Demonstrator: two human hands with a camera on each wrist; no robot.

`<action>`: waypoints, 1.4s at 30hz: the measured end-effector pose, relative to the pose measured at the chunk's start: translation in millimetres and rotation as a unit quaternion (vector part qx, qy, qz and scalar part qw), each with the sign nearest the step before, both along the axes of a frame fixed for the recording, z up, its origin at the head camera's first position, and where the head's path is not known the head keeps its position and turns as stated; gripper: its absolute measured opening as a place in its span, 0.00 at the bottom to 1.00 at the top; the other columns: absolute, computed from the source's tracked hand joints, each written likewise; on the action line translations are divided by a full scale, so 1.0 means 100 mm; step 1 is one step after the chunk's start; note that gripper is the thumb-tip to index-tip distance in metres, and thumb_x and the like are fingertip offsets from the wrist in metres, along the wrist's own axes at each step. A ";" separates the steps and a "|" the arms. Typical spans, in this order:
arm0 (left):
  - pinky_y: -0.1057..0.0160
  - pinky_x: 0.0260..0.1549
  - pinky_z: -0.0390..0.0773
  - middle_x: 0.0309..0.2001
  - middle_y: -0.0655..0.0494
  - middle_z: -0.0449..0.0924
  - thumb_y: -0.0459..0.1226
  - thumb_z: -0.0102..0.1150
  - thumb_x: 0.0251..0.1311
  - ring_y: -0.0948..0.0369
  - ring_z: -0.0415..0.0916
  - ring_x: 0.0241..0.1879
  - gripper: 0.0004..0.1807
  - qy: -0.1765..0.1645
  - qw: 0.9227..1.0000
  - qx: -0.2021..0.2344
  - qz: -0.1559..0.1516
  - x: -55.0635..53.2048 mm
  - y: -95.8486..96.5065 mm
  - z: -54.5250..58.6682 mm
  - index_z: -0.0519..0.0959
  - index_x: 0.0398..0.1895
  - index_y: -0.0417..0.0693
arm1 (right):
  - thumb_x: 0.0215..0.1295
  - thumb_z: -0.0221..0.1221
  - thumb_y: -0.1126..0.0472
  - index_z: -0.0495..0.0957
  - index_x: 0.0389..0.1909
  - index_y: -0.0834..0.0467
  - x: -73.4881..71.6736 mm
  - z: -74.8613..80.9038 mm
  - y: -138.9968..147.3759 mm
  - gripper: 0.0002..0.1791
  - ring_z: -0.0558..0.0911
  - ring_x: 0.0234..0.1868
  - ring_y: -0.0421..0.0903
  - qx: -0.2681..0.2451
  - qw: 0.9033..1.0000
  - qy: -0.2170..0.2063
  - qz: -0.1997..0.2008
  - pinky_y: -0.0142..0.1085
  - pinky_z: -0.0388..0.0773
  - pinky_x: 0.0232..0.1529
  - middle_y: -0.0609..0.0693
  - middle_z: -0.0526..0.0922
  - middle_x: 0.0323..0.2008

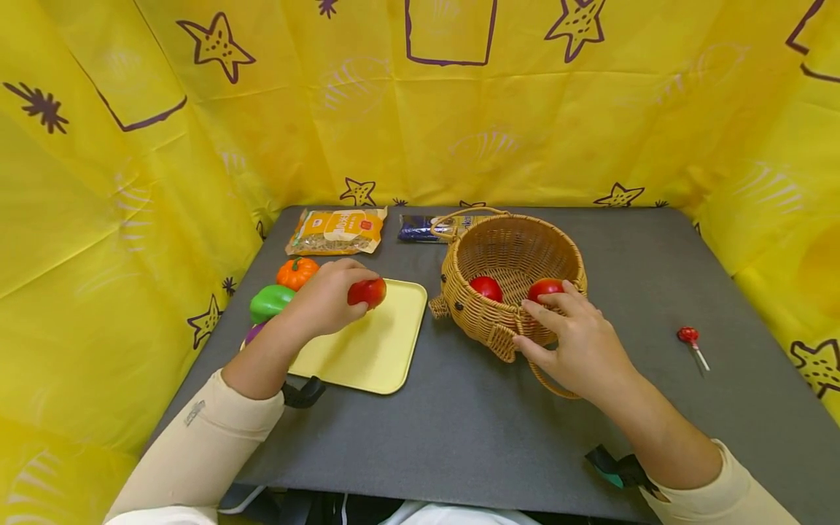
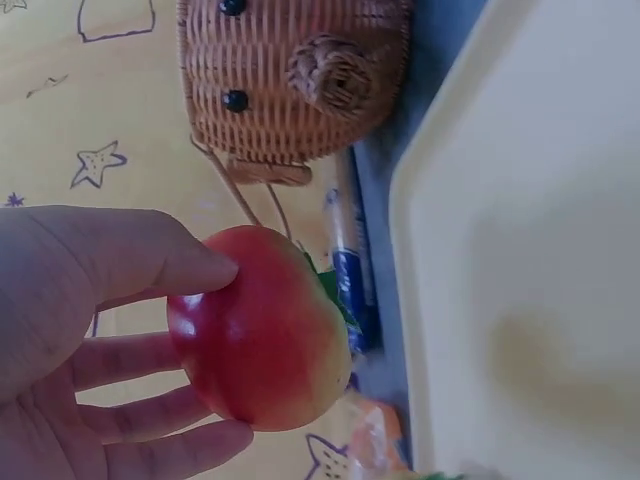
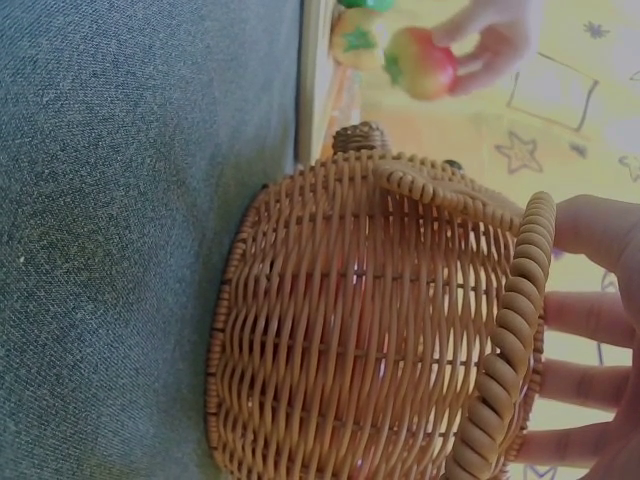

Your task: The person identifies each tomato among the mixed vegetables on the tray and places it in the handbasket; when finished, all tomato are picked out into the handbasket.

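My left hand (image 1: 331, 295) holds a red tomato (image 1: 369, 293), fading to yellow with green leaves, above the yellow tray (image 1: 403, 364). In the left wrist view the thumb and fingertips grip the tomato (image 2: 265, 330) from one side. A wicker basket (image 1: 472, 321) with an animal face stands right of the tray. Over its near right rim lies my right hand (image 1: 584, 343), fingers spread and fairly straight, fingertips overlapping a red fruit (image 1: 543, 289) inside. Another red fruit (image 1: 485, 288) lies in the basket. The right wrist view shows the fingers behind the rim and the twisted handle (image 3: 510, 330).
Beside the tray at left are an orange pumpkin (image 1: 297, 273), a green pepper (image 1: 270, 302) and a purple item (image 1: 254, 332) partly behind my arm. An orange food bag (image 1: 337, 232) and a blue packet (image 1: 420, 228) lie at the back. A red lollipop (image 1: 689, 335) lies at right.
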State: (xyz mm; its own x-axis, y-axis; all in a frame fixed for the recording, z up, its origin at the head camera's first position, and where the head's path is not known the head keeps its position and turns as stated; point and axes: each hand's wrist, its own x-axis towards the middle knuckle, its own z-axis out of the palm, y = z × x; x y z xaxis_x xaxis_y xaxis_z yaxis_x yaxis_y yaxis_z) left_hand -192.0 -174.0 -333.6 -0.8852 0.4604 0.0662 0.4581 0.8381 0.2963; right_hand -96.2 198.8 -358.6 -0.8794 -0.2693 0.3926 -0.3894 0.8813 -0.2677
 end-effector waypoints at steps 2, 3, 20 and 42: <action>0.43 0.55 0.78 0.58 0.45 0.78 0.36 0.69 0.58 0.43 0.73 0.57 0.24 0.006 1.000 -0.001 -0.001 -0.01 0.07 0.06 0.83 0.60 0.49 | 0.57 0.73 0.48 0.85 0.58 0.56 0.00 0.00 0.00 0.29 0.69 0.70 0.70 0.000 1.000 -0.002 0.000 0.74 0.71 0.55 0.62 0.82 0.53; 0.42 0.55 0.78 0.59 0.45 0.78 0.36 0.68 0.58 0.43 0.73 0.57 0.24 0.010 1.000 0.000 -0.005 -0.02 0.10 0.09 0.83 0.60 0.49 | 0.57 0.73 0.48 0.85 0.58 0.56 0.00 0.00 0.00 0.29 0.69 0.70 0.70 -0.001 1.000 -0.003 0.000 0.74 0.71 0.55 0.62 0.82 0.53; 0.49 0.58 0.78 0.64 0.49 0.75 0.38 0.66 0.63 0.47 0.71 0.63 0.25 0.078 0.994 0.043 -0.070 -0.12 0.82 0.52 0.81 0.65 0.54 | 0.57 0.73 0.47 0.84 0.59 0.55 -0.01 0.00 0.01 0.29 0.68 0.71 0.71 0.001 1.000 -0.012 -0.004 0.74 0.70 0.57 0.62 0.82 0.54; 0.54 0.61 0.77 0.65 0.51 0.75 0.40 0.65 0.65 0.50 0.71 0.64 0.28 0.035 0.989 0.001 -0.142 -0.28 1.59 0.35 0.77 0.69 0.54 | 0.55 0.74 0.47 0.86 0.56 0.55 -0.02 -0.01 0.01 0.28 0.71 0.68 0.73 0.005 1.000 0.018 0.006 0.75 0.74 0.49 0.61 0.82 0.52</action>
